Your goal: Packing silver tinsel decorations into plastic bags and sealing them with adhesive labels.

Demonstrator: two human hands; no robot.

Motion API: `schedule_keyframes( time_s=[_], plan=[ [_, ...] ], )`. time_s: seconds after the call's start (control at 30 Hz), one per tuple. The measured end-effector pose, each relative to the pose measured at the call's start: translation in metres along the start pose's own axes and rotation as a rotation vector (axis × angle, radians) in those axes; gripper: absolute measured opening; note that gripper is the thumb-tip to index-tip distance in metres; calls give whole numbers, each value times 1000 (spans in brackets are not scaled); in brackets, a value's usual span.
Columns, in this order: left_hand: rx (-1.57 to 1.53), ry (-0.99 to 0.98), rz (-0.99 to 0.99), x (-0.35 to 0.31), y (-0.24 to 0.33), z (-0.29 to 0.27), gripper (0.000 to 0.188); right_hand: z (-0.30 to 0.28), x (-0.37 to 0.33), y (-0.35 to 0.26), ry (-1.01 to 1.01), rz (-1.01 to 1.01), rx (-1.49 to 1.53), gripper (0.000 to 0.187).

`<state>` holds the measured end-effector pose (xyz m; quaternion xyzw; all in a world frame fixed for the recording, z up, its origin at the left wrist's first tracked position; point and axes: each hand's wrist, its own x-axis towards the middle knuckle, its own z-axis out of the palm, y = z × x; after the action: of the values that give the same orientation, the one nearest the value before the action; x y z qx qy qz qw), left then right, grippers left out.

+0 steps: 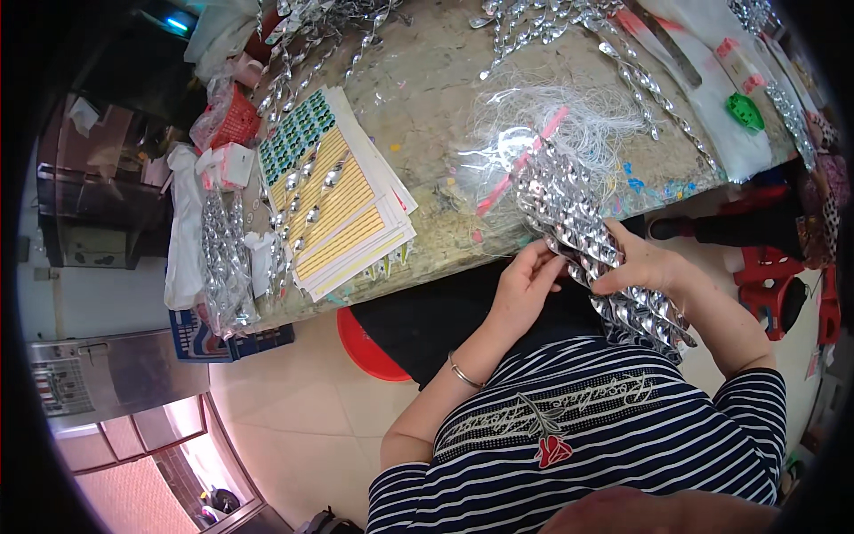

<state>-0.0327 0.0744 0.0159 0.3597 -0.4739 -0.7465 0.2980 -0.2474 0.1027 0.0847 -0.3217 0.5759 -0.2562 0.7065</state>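
A thick bundle of shiny silver twisted foil strips slants from the table's near edge down toward my body. My right hand is closed round its lower middle, thumb across the front. Beside the bundle's left side, my left hand has its fingertips pinched together; what is between them, if anything, is too small to tell. The top of the bundle lies over a tangle of fine clear threads on the table. A thin pink stick lies across the threads, partly behind the bundle's top.
The worn table carries a stack of printed sheets at left. More silver strips lie at the back and right, near a green dish. A red basket stands at far left. Below is a red stool.
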Motion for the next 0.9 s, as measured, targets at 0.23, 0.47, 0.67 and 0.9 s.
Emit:
schedule_keyframes(
  time_s=[0.23,0.47,0.67,0.9],
  plan=[
    [-102,-32,35,7,-1,1,19,5,-4,3,-12,-15,-115,105],
    [-83,21,51,10,2,2,17,5,-3,1,-64,-80,-155,107],
    [-57,-18,11,19,13,5,10,1,-1,3,-104,-53,-91,104],
    [20,2,-17,23,12,7,13,2,0,-2,-108,4,-11,98]
  ],
)
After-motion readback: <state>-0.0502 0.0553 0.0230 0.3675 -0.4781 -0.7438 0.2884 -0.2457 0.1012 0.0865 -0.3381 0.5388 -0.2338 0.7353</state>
